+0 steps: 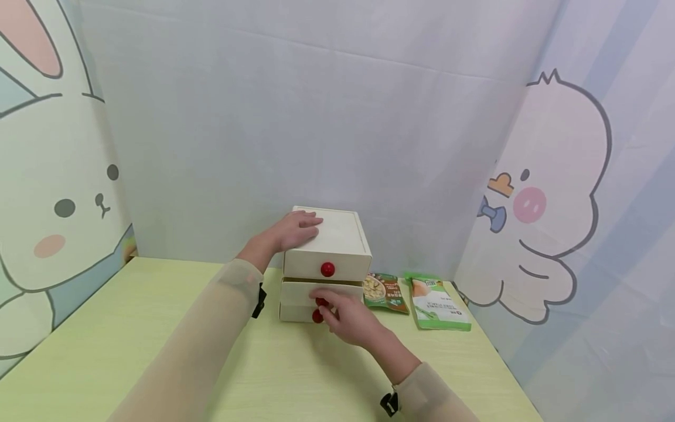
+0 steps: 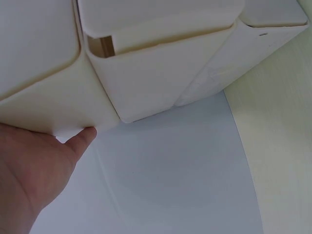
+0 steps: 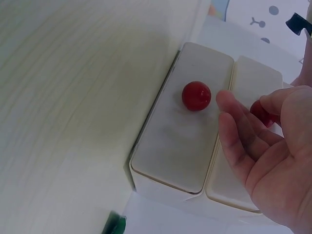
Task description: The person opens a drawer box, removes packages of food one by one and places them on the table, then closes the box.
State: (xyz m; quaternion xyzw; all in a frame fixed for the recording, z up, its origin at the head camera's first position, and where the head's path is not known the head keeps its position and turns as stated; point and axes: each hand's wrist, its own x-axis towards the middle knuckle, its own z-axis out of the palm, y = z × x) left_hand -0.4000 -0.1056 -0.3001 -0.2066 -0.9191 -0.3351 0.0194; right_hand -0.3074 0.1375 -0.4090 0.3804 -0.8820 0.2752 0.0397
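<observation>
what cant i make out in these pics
Inside the middle drawer: hidden in the head view by its front and the top drawer box.
Middle knob: partly hidden in the right wrist view by the right hand.
Green thing: blurred and cut off by the bottom edge, right wrist view.
Fine print on the green-and-white packet: too small, head view.

A small tabletop booth screened off by fabric: a creased pale-grey curtain (image 1: 316, 117) hangs along the far edge of the light wood-grain table (image 1: 132, 313), with nursery-style cartoon prints of a rabbit (image 1: 31, 152) on the left and a chick (image 1: 566, 146) on the right. Whether a home or studio surrounds it, I cannot tell.
</observation>
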